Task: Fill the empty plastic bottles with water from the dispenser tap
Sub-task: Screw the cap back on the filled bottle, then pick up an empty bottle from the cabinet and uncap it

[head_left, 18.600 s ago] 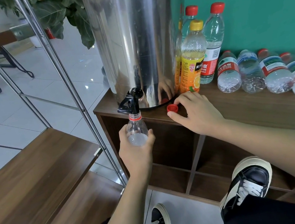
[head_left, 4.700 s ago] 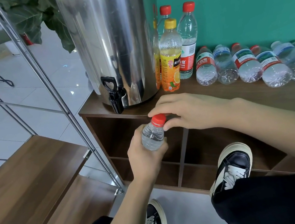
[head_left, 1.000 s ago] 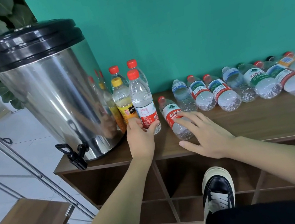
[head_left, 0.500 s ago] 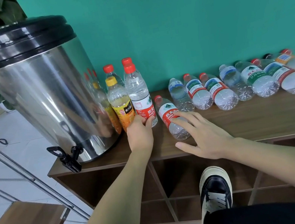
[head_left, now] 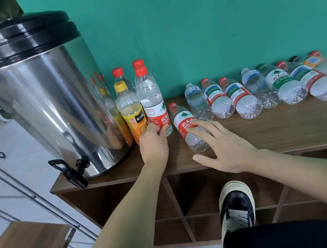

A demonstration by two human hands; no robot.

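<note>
The lying empty bottle [head_left: 189,129], frame centre on the tabletop [head_left: 279,131], looks light, thin-walled, crushable; take its labelled middle. Right hand [head_left: 225,147] fingers spread over it. Left hand [head_left: 153,141] fingers curl round the upright bottle [head_left: 152,104].

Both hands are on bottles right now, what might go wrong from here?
The left hand grips the base of the upright red-capped water bottle, packed against the yellow-capped juice bottle; a nudge might topple them. The right hand rests on the lying red-label bottle, which may roll off the wooden shelf top.
</note>
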